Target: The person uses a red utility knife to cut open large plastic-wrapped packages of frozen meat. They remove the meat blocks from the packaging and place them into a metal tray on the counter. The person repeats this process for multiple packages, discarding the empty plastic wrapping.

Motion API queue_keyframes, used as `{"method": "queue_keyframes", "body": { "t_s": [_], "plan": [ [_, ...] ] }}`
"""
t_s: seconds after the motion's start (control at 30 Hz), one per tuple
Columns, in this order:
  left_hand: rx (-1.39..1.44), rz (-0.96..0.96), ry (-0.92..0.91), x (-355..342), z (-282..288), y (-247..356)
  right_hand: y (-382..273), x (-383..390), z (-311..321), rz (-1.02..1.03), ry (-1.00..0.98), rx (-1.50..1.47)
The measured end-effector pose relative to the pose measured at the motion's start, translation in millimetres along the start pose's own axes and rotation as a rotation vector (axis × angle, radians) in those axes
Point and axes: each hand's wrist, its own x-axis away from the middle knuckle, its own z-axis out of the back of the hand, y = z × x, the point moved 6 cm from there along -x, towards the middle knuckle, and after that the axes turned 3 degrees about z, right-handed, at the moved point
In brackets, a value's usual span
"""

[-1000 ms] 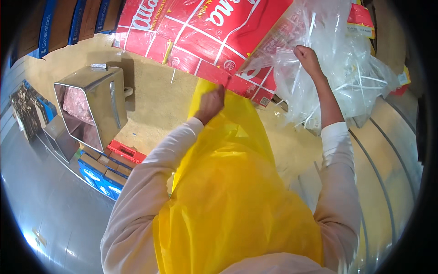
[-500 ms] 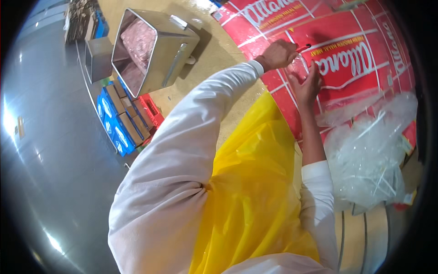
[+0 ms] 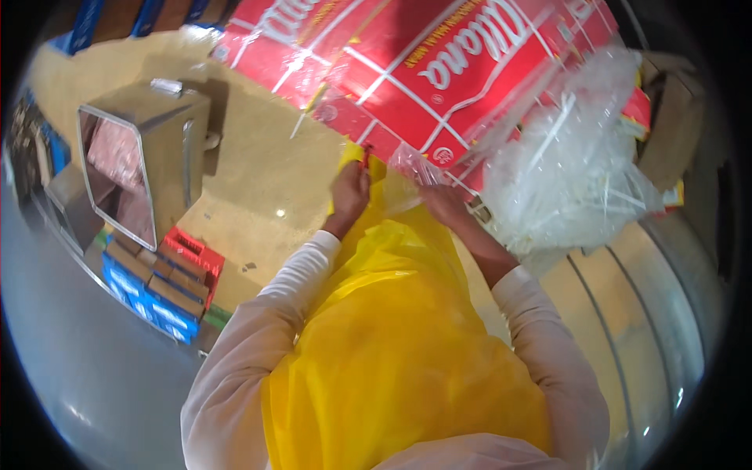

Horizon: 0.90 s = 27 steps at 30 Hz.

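My left hand [image 3: 350,194] is closed around a small, slim red tool [image 3: 366,153], whose exact kind I cannot make out. It is over the top of my yellow apron, just off the near edge of the red cartons. My right hand [image 3: 445,205] grips clear plastic film [image 3: 413,166] at that same edge, pulled down from the cartons. The red carton [image 3: 462,66] has white lettering and white straps across it. A large bunch of clear plastic with white straps [image 3: 560,168] lies beside it, right of my right hand.
On the left, a metal bin [image 3: 168,125] stands tilted toward me with pink meat [image 3: 117,153] inside. Near it are a red crate [image 3: 196,254] and blue-and-brown boxes [image 3: 149,294]. Brown cardboard [image 3: 670,117] is at the far right, above metal rails [image 3: 619,313].
Both hands have come back from the top of the red carton to its near edge, close to my apron. Clear film has come along in my right hand. My view has swung right.
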Motion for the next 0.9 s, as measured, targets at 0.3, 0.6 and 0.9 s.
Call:
{"method": "queue_keyframes", "body": {
  "t_s": [0.3, 0.6, 0.9],
  "plan": [
    [-0.224, -0.531, -0.167, -187, 9, 145, 77, -80, 204, -0.379, 1.364, -0.383],
    [-0.559, -0.761, -0.387, -329, -157, 344, 46, -133, 190, -0.669, 1.242, -1.646],
    [-0.786, -0.477, -0.527, -288, -49, 186, -20, -21, 143, -0.618, 1.013, -0.956]
  ]
}}
